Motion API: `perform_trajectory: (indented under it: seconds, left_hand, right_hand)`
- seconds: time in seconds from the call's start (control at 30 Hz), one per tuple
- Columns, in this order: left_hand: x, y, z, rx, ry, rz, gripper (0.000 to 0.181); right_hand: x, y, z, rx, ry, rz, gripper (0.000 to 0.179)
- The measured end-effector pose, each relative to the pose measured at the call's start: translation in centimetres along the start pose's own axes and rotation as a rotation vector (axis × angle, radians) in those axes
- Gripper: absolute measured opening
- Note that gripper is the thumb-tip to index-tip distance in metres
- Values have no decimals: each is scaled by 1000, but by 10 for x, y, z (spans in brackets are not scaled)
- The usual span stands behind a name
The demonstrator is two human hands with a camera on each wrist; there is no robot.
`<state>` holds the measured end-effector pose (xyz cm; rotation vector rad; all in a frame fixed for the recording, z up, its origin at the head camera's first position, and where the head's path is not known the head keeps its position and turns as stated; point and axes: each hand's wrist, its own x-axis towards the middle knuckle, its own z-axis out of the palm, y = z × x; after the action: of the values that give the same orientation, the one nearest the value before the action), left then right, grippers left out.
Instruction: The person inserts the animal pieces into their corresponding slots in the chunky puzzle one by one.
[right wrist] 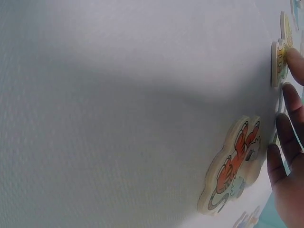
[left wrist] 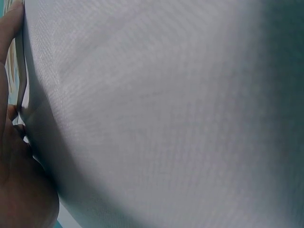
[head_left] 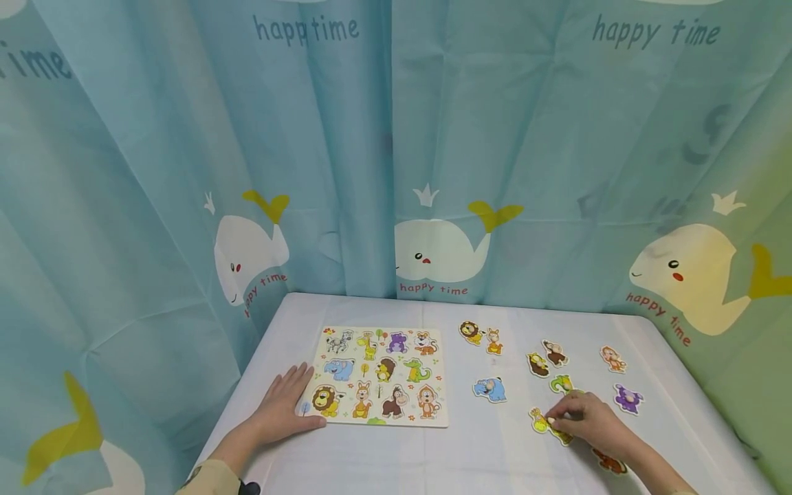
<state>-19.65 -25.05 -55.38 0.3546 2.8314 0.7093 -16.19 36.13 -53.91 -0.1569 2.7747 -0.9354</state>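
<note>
fingers (head_left: 569,405) pinching giraffe piece (head_left: 540,421), tiger piece (right wrist: 232,166) clearer from right wrist

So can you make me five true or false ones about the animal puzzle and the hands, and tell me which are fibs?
1. The right hand pinches the giraffe piece. True.
2. The left hand holds a piece. False: the left hand lies at the left edge of the board.
3. The lion piece is beside the kangaroo piece. True.
4. The purple piece is on the board. False: it lies on the table.
5. The elephant piece is yellow. False: it's blue.
</note>
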Motion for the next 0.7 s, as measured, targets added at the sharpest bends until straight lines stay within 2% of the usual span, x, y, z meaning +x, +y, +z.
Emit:
perform_trajectory:
  seconds: [0.2,0.53,0.7]
  left_hand:
    - [-2,-1,1,1,-1,-3,120]
    - [-2,1,0,-9,-7,-10,120]
    - [-1,2,0,0,-6,-11,120]
  right_hand:
    - [1,-4,-3,-6,28,12,9]
    - [10,-21,-4,-3,183,-135,7]
    - [21,-34,-2,7,227,-164,7]
